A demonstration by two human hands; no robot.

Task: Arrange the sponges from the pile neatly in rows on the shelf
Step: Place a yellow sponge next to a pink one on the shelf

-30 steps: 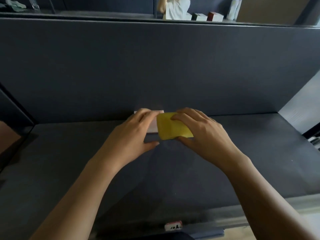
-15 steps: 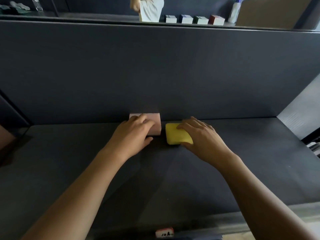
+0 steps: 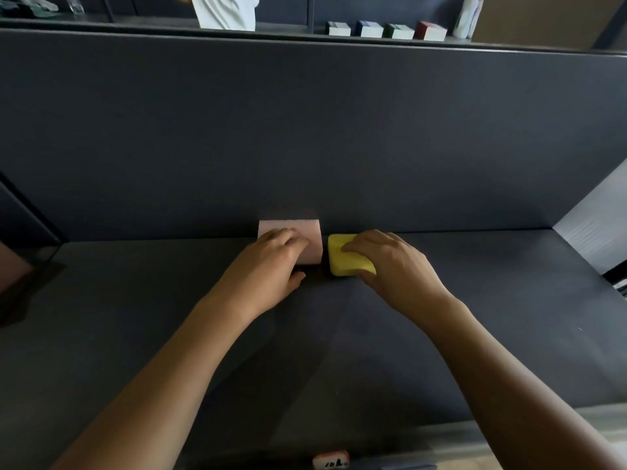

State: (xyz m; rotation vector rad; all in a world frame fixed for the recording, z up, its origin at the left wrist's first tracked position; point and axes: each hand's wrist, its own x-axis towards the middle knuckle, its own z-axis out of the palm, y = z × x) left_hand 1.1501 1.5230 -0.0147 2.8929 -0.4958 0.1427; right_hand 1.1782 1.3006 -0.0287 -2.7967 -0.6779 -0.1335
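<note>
Pale pink sponge (image 3: 314, 237) and bright yellow sponge (image 3: 341, 262) on a plain, dark charcoal-grey shelf (image 3: 475, 334) — its back panel (image 3: 305, 130) the same matte grey. Beyond, small blocks (image 3: 369, 29) with white sides and dark, blue, green and red tops. Red-and-white tag (image 3: 330, 460).

I am wearing the single camera on my head, and it is looking forward and down into the shelf (image 3: 135, 317). It is sitting close. My forearms are running in from 7 and 5 o'clock, and my left hand (image 3: 268, 266) and right hand (image 3: 397, 266) are lying near the middle of the view, on the pink sponge (image 3: 312, 239) and the yellow sponge (image 3: 339, 262). The wide lens is taking in the back panel (image 3: 305, 130) towards 12 o'clock, the side wall (image 3: 597, 225) at 3 o'clock and the shelf's front edge (image 3: 441, 434) at 6 o'clock.
</note>
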